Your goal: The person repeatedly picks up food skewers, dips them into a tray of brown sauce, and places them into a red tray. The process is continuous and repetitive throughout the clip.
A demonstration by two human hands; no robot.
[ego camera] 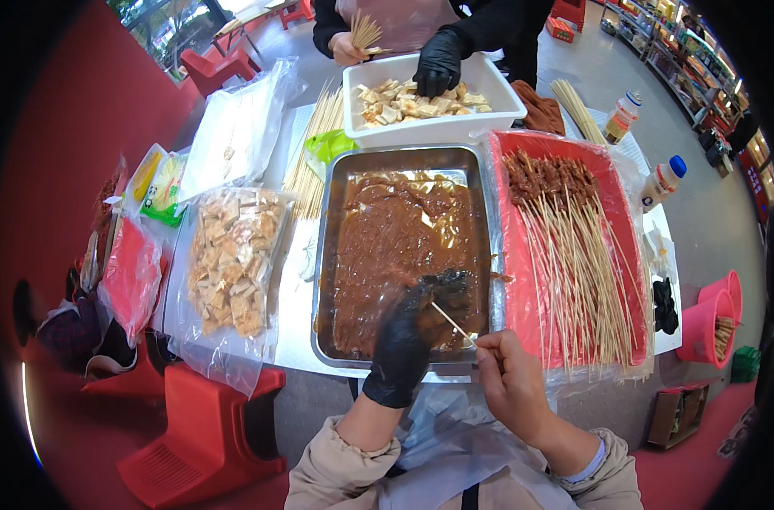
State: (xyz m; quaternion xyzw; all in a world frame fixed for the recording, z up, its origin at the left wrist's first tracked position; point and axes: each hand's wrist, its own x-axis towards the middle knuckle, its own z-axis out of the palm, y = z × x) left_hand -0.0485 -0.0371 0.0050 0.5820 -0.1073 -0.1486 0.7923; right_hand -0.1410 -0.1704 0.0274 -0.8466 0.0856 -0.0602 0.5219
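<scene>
A steel tray [321, 255] lies before me, holding sliced marinated meat [387, 255] in brown sauce. My left hand [403, 347], in a black glove coated with sauce, is low in the tray with its fingers curled in the meat. Blur and sauce hide most of what those fingers hold. My bare right hand [511, 382] pinches a bamboo skewer [452, 320] near its lower end, over the tray's front right corner. The skewer's upper tip meets the gloved fingers. To the right, a red plastic-lined tray [524, 306] holds meat skewers [553, 182], meat ends away from me.
Across the table, a person's gloved hand [438, 64] reaches into a white bin [419, 132] of tofu-like pieces. Bagged pieces [234, 261] and loose skewers [313, 172] are at left. Two bottles [664, 182] stand at right. A red stool [199, 427] and pink bucket [699, 328] flank the table.
</scene>
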